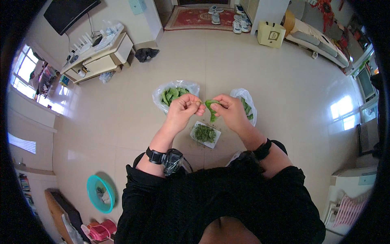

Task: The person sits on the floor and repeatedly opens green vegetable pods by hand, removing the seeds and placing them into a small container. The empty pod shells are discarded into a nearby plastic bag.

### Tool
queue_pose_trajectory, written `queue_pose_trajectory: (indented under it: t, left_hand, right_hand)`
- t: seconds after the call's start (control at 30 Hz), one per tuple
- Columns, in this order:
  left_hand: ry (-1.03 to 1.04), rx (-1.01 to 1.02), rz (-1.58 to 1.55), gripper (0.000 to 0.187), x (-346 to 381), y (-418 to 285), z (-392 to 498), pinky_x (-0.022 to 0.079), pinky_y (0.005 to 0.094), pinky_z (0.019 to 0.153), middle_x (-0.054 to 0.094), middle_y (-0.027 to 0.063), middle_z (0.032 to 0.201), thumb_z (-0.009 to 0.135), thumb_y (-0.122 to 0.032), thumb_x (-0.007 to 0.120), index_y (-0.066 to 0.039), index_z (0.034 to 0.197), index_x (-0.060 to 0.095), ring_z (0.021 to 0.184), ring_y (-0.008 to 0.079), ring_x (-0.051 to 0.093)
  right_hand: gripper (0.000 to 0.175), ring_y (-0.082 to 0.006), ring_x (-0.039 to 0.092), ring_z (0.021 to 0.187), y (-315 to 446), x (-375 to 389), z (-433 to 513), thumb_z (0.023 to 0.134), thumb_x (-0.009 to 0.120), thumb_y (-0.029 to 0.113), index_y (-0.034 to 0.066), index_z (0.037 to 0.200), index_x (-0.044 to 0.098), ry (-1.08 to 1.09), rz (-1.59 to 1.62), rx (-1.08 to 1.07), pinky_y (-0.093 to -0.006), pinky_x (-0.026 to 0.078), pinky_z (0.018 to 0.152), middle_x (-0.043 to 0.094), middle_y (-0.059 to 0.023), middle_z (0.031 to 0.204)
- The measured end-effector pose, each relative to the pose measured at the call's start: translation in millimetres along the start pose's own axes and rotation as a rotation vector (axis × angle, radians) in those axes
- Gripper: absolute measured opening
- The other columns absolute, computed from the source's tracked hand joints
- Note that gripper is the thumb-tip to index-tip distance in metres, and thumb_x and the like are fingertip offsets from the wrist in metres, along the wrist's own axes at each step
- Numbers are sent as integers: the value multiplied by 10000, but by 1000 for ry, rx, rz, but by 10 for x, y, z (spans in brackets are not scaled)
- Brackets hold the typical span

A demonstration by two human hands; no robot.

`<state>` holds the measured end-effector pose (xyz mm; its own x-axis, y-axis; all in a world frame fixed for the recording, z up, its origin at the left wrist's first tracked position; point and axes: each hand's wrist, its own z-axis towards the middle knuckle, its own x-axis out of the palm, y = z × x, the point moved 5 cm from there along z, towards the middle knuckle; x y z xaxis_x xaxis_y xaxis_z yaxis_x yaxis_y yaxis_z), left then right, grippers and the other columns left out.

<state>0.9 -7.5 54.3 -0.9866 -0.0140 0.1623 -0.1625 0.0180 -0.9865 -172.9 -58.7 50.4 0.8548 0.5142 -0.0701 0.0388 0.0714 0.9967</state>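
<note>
Between my hands is a green leaf (212,110) with a thin stem. My left hand (185,109) pinches the stem end, and my right hand (230,110) grips the leaf blade between thumb and fingers. Behind my left hand, a clear plastic bag (193,87) lies spread on the floor with many loose green leaves (172,94) in it. Partly covered by my right hand, a white plastic bag (240,92) holds more green leaves (246,107). Below my hands, a small heap of green trimmings (204,133) rests on a white sheet (215,143).
Tan floor tiles (128,122) surround the bags. A turquoise basin (112,195) stands at lower left, near a pink container (103,230). A TV cabinet (100,59) and a black bag (147,55) are at upper left. Beyond lie a red rug (189,18), shoes and a yellow bag (268,35).
</note>
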Motion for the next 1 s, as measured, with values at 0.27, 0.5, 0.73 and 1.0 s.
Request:
queue_pose_trajectory:
  t: [0.27, 0.5, 0.73, 1.0]
  left_hand:
    - [23, -19, 29, 82, -58, 36, 27, 557, 283, 719, 703, 83, 866, 991, -75, 566, -5, 1011, 604, 745, 138, 662]
    - [20, -19, 31, 94, -114, 41, -19, 550, 284, 711, 699, 78, 853, 997, -92, 560, -8, 999, 603, 729, 138, 654]
    - [51, -41, 14, 82, -203, -9, -62, 539, 266, 720, 693, 79, 900, 988, -73, 559, -8, 1023, 594, 779, 126, 648]
    - [-66, 53, 183, 265, -198, -12, -63, 496, 299, 873, 667, 63, 1137, 969, -152, 617, -37, 1203, 568, 1006, 137, 617]
  right_hand:
    - [161, -118, 668, 858, -46, -197, 64, 1005, 565, 162, 45, 1103, 617, -78, 233, 163, -254, 539, 689, 715, -68, 1010]
    - [145, -109, 658, 863, -126, -352, 74, 1012, 570, 200, 80, 1080, 616, -202, 327, 184, -256, 527, 706, 715, -65, 1017]
    - [124, -97, 646, 852, -160, -370, 76, 1006, 583, 190, 96, 1079, 619, -219, 336, 151, -247, 511, 690, 715, -44, 1018]
    - [149, -84, 622, 784, -104, -169, 67, 995, 589, 151, 49, 1097, 624, -99, 190, 142, -235, 490, 622, 710, -39, 981]
